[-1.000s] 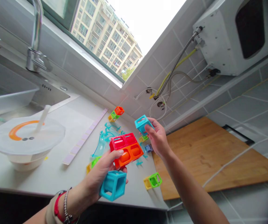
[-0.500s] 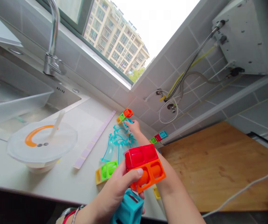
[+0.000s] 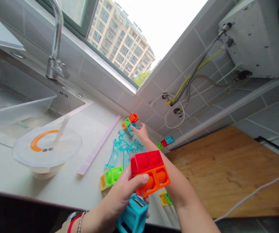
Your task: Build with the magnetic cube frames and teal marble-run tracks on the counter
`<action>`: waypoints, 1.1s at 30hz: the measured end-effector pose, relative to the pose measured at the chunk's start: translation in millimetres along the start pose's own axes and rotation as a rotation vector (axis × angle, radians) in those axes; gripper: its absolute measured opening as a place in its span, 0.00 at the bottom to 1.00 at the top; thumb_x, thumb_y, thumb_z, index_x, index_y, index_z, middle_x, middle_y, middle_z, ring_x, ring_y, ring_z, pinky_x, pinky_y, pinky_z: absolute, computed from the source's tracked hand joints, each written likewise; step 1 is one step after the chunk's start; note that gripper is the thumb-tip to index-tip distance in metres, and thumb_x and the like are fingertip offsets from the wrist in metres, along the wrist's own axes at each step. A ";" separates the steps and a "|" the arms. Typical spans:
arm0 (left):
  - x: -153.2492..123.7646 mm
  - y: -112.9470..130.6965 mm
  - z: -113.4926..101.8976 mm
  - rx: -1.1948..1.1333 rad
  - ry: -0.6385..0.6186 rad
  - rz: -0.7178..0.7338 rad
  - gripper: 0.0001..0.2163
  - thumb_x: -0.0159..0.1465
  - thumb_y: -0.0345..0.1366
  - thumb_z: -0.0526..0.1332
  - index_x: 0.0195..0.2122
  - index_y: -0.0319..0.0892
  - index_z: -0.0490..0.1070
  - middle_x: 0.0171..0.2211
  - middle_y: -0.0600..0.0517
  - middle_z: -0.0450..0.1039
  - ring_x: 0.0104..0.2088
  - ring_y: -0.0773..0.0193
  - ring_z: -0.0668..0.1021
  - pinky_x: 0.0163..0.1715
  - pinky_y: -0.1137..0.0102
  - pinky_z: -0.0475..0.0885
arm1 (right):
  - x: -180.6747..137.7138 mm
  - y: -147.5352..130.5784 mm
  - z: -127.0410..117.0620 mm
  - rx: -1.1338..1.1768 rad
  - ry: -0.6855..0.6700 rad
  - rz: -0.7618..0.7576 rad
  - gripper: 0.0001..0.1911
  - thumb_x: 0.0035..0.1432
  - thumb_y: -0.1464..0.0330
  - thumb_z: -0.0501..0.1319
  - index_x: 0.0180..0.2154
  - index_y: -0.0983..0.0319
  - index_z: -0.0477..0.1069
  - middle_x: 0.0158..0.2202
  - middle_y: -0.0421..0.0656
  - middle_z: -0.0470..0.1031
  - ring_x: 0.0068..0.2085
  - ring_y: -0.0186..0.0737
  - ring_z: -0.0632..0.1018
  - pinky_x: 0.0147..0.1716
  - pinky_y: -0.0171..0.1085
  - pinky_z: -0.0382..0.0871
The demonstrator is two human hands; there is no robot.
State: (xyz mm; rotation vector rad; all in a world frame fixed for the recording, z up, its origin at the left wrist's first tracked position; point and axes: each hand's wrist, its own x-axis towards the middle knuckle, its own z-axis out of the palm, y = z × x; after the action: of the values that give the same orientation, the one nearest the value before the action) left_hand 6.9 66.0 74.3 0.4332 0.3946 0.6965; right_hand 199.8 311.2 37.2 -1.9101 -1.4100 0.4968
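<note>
My left hand (image 3: 127, 184) is closed around joined hollow plastic cubes, with a red pair (image 3: 146, 161), an orange pair (image 3: 155, 179) and blue cubes (image 3: 133, 213) below. Reaching past it, my right hand (image 3: 140, 132) has its thumb and fingers apart at a small stack by the wall. That stack has an orange-red cube (image 3: 133, 117), a green cube (image 3: 127, 121) and a blue cube (image 3: 132, 127), with the thumb tip close to the blue one. Whether the thumb touches it I cannot tell. Beside my left hand lies a green and yellow row of cubes (image 3: 111, 178).
Clear blue plastic pieces (image 3: 126, 145) lie mid-counter beside a lilac strip (image 3: 99, 145). A lidded bowl (image 3: 47, 147) stands left, near the sink (image 3: 71, 103). More cubes (image 3: 165, 142) sit by the wall and yellow-green ones (image 3: 165, 198) under my right arm. A wooden board (image 3: 226, 174) is right.
My right hand's fingers have lifted and spread off the blue cube, which stays at the stack. My right arm has shifted slightly right, uncovering more yellow-green cubes. The left hand keeps its hold.
</note>
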 end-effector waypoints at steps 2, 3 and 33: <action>0.9 0.2 -0.4 0.024 0.015 0.015 0.31 0.60 0.50 0.70 0.62 0.46 0.66 0.26 0.51 0.75 0.24 0.59 0.77 0.25 0.65 0.78 | -8.8 -3.7 -26.5 0.020 0.001 0.004 0.43 0.52 0.50 0.70 0.63 0.62 0.62 0.62 0.56 0.71 0.61 0.51 0.73 0.57 0.42 0.68; 1.8 0.1 -0.5 0.036 0.023 0.032 0.32 0.60 0.50 0.70 0.63 0.46 0.65 0.26 0.51 0.75 0.24 0.59 0.77 0.25 0.65 0.78 | -16.1 -5.8 -42.6 0.035 -0.008 0.006 0.39 0.56 0.49 0.67 0.61 0.62 0.64 0.61 0.56 0.72 0.60 0.51 0.74 0.55 0.42 0.69; -113.5 -159.9 5.3 0.669 0.244 0.094 0.33 0.52 0.53 0.76 0.56 0.50 0.72 0.52 0.43 0.81 0.59 0.35 0.77 0.61 0.50 0.72 | -473.5 70.7 -143.3 1.016 -0.172 0.184 0.27 0.50 0.56 0.76 0.51 0.56 0.79 0.44 0.45 0.82 0.47 0.52 0.81 0.53 0.50 0.72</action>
State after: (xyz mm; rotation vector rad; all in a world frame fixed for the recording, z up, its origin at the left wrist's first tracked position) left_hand 13.6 -122.7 21.1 1.0083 0.8490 0.7005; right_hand 184.4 -188.3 36.7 -1.1614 -0.7941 1.2095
